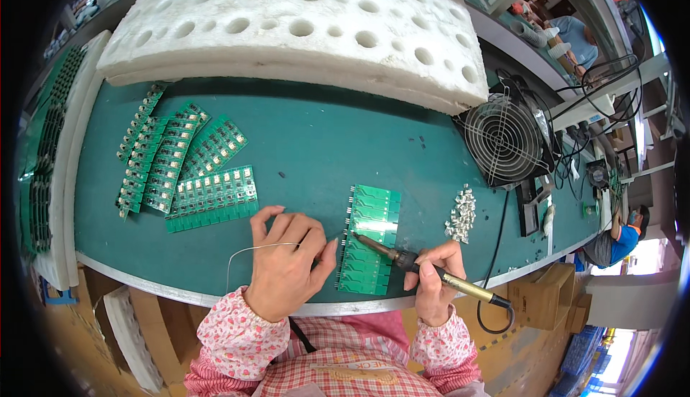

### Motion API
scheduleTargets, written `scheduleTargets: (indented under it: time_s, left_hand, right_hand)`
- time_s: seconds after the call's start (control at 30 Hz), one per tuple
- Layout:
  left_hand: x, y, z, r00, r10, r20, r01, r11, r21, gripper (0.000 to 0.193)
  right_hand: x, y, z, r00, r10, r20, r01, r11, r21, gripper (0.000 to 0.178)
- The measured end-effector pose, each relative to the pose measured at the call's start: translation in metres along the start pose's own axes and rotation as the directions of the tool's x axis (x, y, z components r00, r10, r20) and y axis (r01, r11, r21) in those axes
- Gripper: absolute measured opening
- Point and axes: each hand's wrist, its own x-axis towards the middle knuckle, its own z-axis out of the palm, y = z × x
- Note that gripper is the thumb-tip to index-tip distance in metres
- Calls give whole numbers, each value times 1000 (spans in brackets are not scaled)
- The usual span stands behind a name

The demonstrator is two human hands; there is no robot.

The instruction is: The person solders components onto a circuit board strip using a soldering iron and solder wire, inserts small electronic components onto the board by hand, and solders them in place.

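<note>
A green circuit board panel (370,271) lies on the green bench mat in front of me, with a row of pins along its left edge. My right hand (437,282) is closed around a soldering iron (407,259), whose tip meets the pin row on the panel's left side. Left of the panel, my left hand (287,268) is closed on a thin solder wire (243,252). That wire loops out to the left and passes under the fingers; its free end near the iron tip is too small to make out.
Several populated circuit board strips (172,156) lie at left. A pile of small metallic parts (461,214) sits right of the panel. Behind stands a white foam block (287,48) with holes; a fan (503,137) is at back right. More boards (44,145) stand at far left. Other people are in the background.
</note>
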Motion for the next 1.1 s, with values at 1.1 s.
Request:
scheduleTargets:
  time_s: [1.1]
  left_hand:
    - [-2, 2, 0, 1000, 30, 2, -30, 999, 41, 14]
  right_hand:
    - [-2, -2, 0, 998, -36, 49, 39, 997, -66, 18]
